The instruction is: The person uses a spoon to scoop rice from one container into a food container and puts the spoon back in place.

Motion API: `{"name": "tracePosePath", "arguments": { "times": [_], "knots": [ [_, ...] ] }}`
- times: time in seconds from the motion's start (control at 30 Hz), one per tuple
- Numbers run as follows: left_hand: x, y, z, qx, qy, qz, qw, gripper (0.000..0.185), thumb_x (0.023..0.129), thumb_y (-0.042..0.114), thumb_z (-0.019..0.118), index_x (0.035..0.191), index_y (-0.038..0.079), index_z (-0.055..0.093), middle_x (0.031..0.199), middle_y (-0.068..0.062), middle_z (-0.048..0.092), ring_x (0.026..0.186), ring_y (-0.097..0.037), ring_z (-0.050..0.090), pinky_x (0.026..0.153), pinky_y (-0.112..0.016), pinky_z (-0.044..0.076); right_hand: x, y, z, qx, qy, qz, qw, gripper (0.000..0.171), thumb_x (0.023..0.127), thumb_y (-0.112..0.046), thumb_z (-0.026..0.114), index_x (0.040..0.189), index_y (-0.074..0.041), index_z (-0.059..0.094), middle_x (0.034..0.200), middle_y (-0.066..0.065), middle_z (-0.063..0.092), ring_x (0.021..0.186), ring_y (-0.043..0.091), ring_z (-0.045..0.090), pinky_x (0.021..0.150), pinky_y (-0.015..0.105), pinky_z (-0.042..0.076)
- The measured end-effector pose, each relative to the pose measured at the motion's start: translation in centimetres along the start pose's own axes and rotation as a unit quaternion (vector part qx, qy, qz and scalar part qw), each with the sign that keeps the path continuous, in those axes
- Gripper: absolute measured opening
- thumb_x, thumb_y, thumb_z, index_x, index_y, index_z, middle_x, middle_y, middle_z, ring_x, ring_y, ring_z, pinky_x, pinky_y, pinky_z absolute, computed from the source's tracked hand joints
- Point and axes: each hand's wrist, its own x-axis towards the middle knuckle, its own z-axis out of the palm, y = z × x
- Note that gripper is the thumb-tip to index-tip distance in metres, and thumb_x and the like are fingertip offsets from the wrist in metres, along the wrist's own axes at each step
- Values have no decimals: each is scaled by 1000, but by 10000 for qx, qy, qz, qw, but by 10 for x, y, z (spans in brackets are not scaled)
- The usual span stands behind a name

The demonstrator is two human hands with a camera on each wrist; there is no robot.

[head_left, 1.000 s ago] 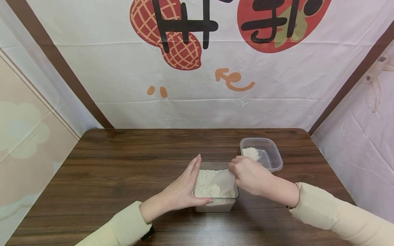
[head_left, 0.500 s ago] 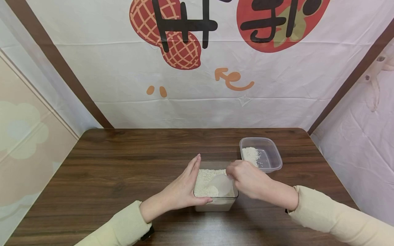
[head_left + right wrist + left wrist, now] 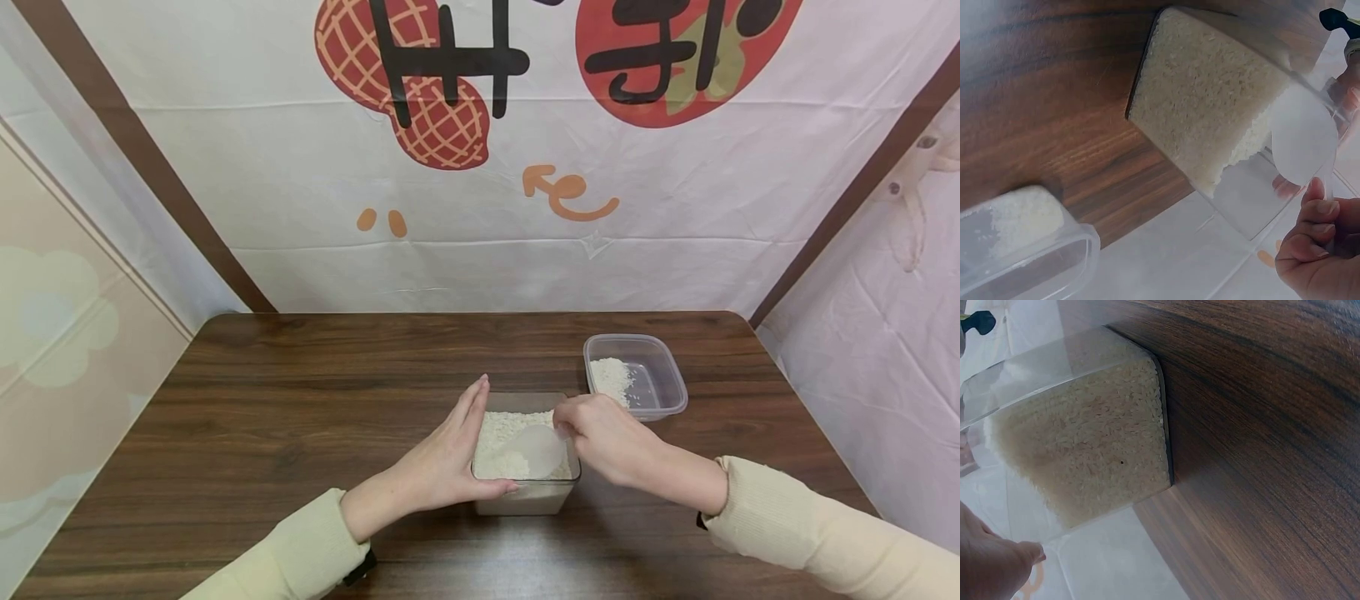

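Clear square plastic container (image 3: 525, 492) full of white rice (image 3: 498, 433) sits on the dark wood-grain table (image 3: 285, 400), near the front edge, centre. A translucent white plastic scoop (image 3: 536, 452) is down in the rice at the container's right side; in the right wrist view the scoop (image 3: 1304, 140) shows through the clear wall above the rice (image 3: 1204, 87). Right hand (image 3: 607, 437) grips the scoop's handle, fingers curled round it, held over the container's right rim. Left hand (image 3: 442, 462) rests flat against the container's left wall, fingers straight and pointing away, thumb along the front edge. In the left wrist view only a fingertip (image 3: 997, 565) shows below the container (image 3: 1041, 362); rice (image 3: 1085, 444) packed against the wall.

Smaller clear rectangular plastic tub (image 3: 660, 367) stands just behind and right of the container, close but apart, with a little rice (image 3: 611, 375) heaped at its left end. Cream sleeves (image 3: 810, 521) on both arms. White cloth backdrop (image 3: 675, 233) with red peanut print behind the table.
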Motion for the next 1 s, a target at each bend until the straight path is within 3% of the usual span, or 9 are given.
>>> {"name": "tracePosePath", "arguments": {
  "times": [0.37,0.77,1.0],
  "knots": [
    [0,0,0,-52,-43,-39,10000,115,71,53,69,144,-4,1,150,-16,6,131,-28,28,102,-39,33,-1,-2,0,485,-251,620,9966,23,77,4,49,67,-14,59,61,-7,50,57,5,41,53,20,36],
    [0,0,0,-105,-90,-102,9999,115,71,54,68,145,-1,-2,151,-14,4,131,-28,28,102,-39,33,-3,-4,-2,1094,-504,1037,9873,22,84,-1,47,72,-12,62,59,-7,45,52,4,34,51,20,34],
    [0,0,-1,-81,-40,-66,9999,115,70,53,69,145,-2,0,150,-15,6,131,-28,29,102,-39,32,-5,0,-3,1486,-427,1261,9799,20,84,-3,50,71,-11,62,60,-5,46,55,5,36,50,20,33]
  ]
}}
